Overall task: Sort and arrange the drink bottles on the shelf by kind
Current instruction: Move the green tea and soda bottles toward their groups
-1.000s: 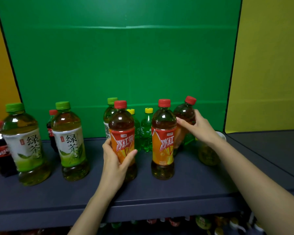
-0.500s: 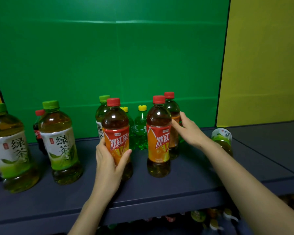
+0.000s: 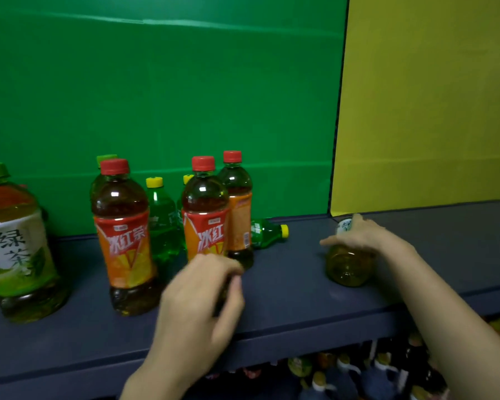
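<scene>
Three red-capped iced tea bottles stand on the dark shelf (image 3: 286, 301): one on the left (image 3: 124, 235), one in the middle (image 3: 205, 217) and one just behind it (image 3: 238, 209). My left hand (image 3: 202, 298) hovers blurred in front of the middle bottle, fingers loosely curled, holding nothing. To the right, a green tea bottle (image 3: 348, 268) lies on its side with its base towards me. My right hand (image 3: 361, 235) lies over it, fingers curved round its top. A large green tea bottle (image 3: 15, 243) stands at the far left.
Small green soda bottles with yellow caps stand behind the iced teas (image 3: 160, 220), and one (image 3: 267, 232) lies on its side by the green back wall. A yellow panel (image 3: 425, 111) backs the right part of the shelf. Several bottles (image 3: 358, 370) fill the shelf below.
My left hand let go of the left iced tea bottle and drew back to the right. My right hand left the rear iced tea bottle and moved right onto the lying green tea bottle.
</scene>
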### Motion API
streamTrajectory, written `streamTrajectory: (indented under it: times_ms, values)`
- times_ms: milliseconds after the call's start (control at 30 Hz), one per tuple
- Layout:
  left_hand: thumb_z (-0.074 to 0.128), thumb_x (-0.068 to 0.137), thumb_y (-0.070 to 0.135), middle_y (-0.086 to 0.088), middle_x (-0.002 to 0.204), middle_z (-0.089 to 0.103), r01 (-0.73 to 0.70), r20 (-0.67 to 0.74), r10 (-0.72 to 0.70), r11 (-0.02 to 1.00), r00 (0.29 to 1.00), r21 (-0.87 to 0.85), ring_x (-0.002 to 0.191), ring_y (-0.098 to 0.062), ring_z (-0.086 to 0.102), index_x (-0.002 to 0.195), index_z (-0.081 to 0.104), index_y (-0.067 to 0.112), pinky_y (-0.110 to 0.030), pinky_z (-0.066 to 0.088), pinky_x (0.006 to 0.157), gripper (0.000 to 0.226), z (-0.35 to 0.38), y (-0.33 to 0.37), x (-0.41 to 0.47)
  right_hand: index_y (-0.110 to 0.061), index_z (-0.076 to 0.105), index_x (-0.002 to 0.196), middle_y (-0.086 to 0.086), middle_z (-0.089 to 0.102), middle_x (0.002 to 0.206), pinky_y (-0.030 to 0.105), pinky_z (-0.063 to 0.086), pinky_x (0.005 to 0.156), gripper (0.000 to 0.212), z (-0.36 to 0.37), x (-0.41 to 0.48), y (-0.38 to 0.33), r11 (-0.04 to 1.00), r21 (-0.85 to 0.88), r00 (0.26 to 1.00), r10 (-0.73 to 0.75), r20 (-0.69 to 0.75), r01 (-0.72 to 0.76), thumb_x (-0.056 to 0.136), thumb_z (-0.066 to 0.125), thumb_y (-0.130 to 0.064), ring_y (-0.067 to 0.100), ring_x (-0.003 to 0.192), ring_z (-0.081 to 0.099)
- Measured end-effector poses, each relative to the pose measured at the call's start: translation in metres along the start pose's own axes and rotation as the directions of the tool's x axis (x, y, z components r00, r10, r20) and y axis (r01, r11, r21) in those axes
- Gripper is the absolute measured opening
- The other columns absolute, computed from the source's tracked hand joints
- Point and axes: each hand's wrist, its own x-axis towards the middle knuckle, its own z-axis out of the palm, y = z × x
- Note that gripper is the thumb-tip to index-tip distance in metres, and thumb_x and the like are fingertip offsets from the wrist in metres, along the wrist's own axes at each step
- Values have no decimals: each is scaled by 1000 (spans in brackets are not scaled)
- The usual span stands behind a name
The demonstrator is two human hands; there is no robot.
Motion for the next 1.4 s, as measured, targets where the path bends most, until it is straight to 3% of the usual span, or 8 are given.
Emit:
streamTrajectory:
  times_ms: [233,367,567,767,933,1033,1233,1400]
  values:
    - [35,89,37,2,116,51,150,307,-191,977,932,150,110,-15,49,119,48,15,-21,35,93,39,102,29,30,-11,20,140,11,48,117,30,45,74,90,-24,31,30,983,-65,966,-158,206,174,72,71,-41,25,99,53]
    - [61,78,10,-14,123,53,122,339,-284,896,897,428,117,-31,52,123,48,1,-34,43,99,48,142,15,53,-11,27,136,10,52,118,33,51,82,87,-30,44,43,956,-118,941,-235,242,269,67,73,-37,24,100,56]
    - [58,79,2,-19,147,24,39,383,-511,637,769,770,139,-34,19,142,13,-1,-37,15,116,77,170,2,93,-11,33,134,10,50,124,32,48,85,85,-30,57,58,932,-171,933,-279,228,320,67,74,-44,27,108,54]
    - [59,83,10,-23,140,34,-70,419,-687,475,593,877,132,-37,30,137,24,-1,-42,25,112,65,187,-13,114,-9,33,134,11,49,128,32,45,89,88,-31,61,62,930,-162,928,-288,236,330,68,72,-52,28,114,51]
    - [59,83,8,-19,138,36,-41,428,-744,476,513,878,131,-35,33,136,28,4,-43,26,111,61,190,-25,122,-13,35,131,7,50,112,28,42,76,77,-33,61,65,926,-139,917,-311,249,352,72,67,-51,25,100,51]
    - [62,79,4,-19,137,34,-40,449,-713,510,539,859,130,-35,31,135,25,4,-46,23,112,67,190,-23,123,-14,38,126,6,51,108,29,42,72,70,-35,60,70,925,-92,909,-338,243,368,72,67,-49,24,97,52]
    - [58,87,17,-17,125,41,241,295,-533,719,793,652,113,-31,42,123,32,4,-36,36,95,46,179,-8,132,-17,49,110,6,59,102,31,42,68,50,-34,51,78,888,192,906,-424,-12,418,70,72,-37,25,90,55]
    - [62,84,38,-14,119,44,541,202,-616,776,762,325,109,-36,48,115,36,6,-39,37,89,52,175,12,137,-12,51,104,9,59,103,33,46,71,52,-17,49,68,727,505,885,-396,-246,466,62,79,-23,25,92,56]
